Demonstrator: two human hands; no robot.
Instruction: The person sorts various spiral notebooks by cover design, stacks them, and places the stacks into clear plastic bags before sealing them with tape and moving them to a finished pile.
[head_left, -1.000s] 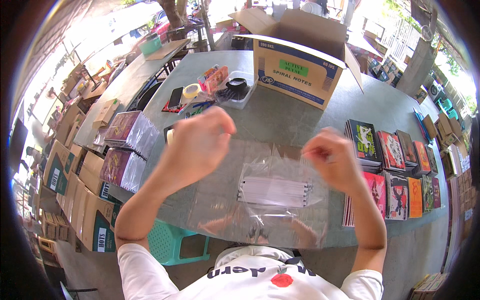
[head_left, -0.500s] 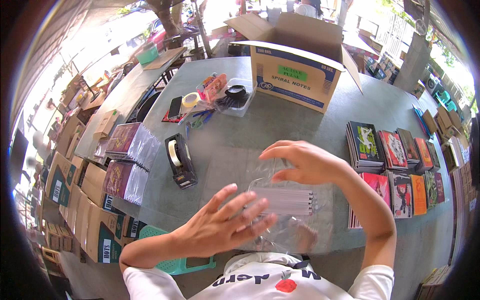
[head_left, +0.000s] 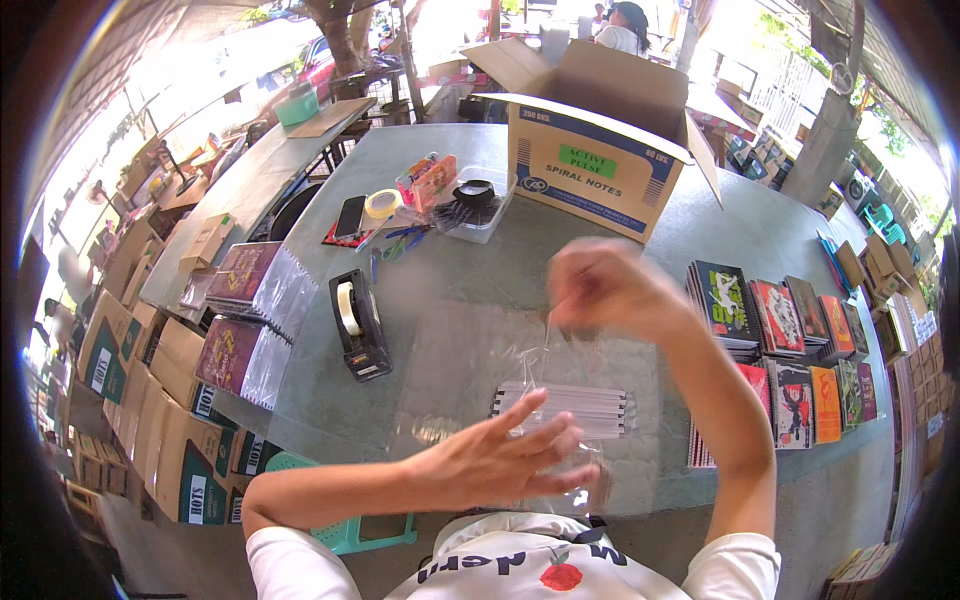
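Since half a second ago I see my right hand [head_left: 600, 290] lift off the table, blurred, pinching the top edge of the clear plastic bag [head_left: 560, 400], while my left hand [head_left: 500, 460], fingers spread flat and holding nothing, presses the bag's lower part; the stack of notebooks [head_left: 565, 408] seems to sit inside it, near the table's front edge. So the bagging looks underway. Behind, the open cardboard box [head_left: 590, 165] hides its contents, and a clear tray [head_left: 475, 205] holds dark tape rolls
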